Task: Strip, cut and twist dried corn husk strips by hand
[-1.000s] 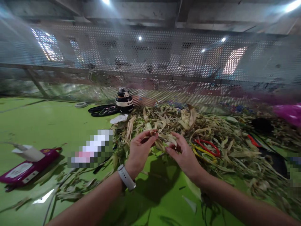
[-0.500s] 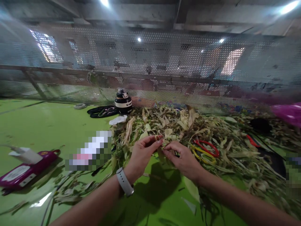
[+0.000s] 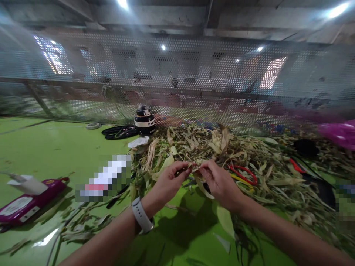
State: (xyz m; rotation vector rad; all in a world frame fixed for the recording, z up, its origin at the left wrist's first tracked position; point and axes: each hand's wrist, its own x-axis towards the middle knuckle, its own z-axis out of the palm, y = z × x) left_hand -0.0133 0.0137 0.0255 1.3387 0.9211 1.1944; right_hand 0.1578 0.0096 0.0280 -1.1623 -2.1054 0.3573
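My left hand [image 3: 172,181], with a pale watch band on its wrist, pinches a small piece of dried husk [image 3: 196,168] between thumb and fingertips. Close on its right, my right hand [image 3: 219,181] grips the same husk, and a pale strip of it hangs down beside the fingers. Both hands are above the green table [image 3: 180,244], at the near edge of a heap of dry husks and leaves [image 3: 191,142]. The exact shape of the piece between the fingertips is too small to make out.
Scissors with red handles [image 3: 246,175] lie in the heap to the right. A black bottle [image 3: 144,122] stands behind. At the left are a purple power strip [image 3: 33,203] and a blurred-out flat item [image 3: 105,179]. A perforated metal screen [image 3: 177,81] spans the back.
The fingertips of my hands have moved slightly apart and the husk strip now hangs differently, lower beside my right fingers. The view has shifted a little.
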